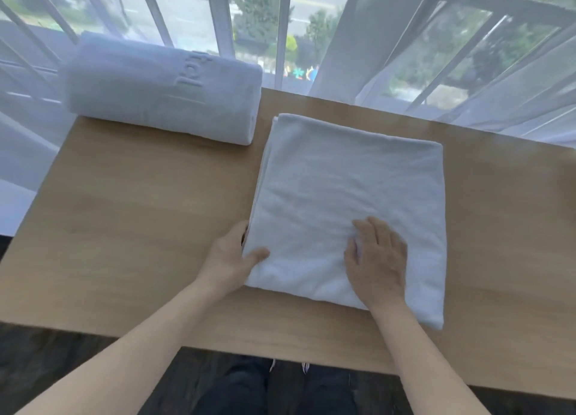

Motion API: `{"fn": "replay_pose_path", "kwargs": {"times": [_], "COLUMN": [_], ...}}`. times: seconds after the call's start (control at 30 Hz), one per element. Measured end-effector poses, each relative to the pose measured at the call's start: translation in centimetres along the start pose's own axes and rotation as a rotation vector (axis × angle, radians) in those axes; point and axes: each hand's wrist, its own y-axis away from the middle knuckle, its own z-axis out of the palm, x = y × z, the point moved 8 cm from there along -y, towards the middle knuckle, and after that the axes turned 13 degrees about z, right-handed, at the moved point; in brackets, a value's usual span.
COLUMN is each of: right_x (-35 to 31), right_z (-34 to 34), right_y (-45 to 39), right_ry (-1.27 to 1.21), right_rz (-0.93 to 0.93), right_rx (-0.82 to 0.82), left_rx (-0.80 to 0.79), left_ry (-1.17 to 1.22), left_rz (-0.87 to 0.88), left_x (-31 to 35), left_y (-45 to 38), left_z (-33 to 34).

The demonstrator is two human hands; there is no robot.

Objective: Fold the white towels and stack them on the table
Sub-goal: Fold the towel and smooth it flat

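A folded white towel (349, 202) is lying flat on the wooden table (140, 221). The left hand (232, 255) is pinching its near left corner, and the right hand (378, 259) is pressing flat on top, fingers spread. A thick folded towel (162, 90) is sitting at the table's far left edge.

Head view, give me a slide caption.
Left hand grips the folded towel; right hand presses it flat.

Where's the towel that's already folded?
In the head view, the folded towel sits at the table's far left corner by the window, apart from the flat towel under both hands.
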Motion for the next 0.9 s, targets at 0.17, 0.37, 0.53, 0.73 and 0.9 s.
{"fn": "replay_pose_path", "kwargs": {"times": [0.17, 0.37, 0.53, 0.73, 0.9], "right_x": [3.7, 3.8, 4.6, 4.5, 4.5], "right_z": [1.8, 1.9, 1.2, 1.3, 1.8], "right_y": [0.7, 0.7, 0.7, 0.6, 0.5], "right_ry": [0.092, 0.012, -0.106, -0.087, -0.017], "right_rz": [0.118, 0.112, 0.121, 0.079, 0.041], "right_rx": [-0.102, -0.038, 0.068, 0.128, 0.119], "left_rx": [0.143, 0.045, -0.286, -0.316, -0.186], "left_ry": [-0.247, -0.718, -0.898, -1.007, -0.994], "left_rz": [0.104, 0.692, 0.766, 0.714, 0.553], "left_x": [1.8, 9.0, 9.0, 9.1, 9.2], "left_y": [1.1, 1.2, -2.3, -9.7, -16.6], "left_z": [0.2, 10.2, 15.6, 12.5, 8.2]}}
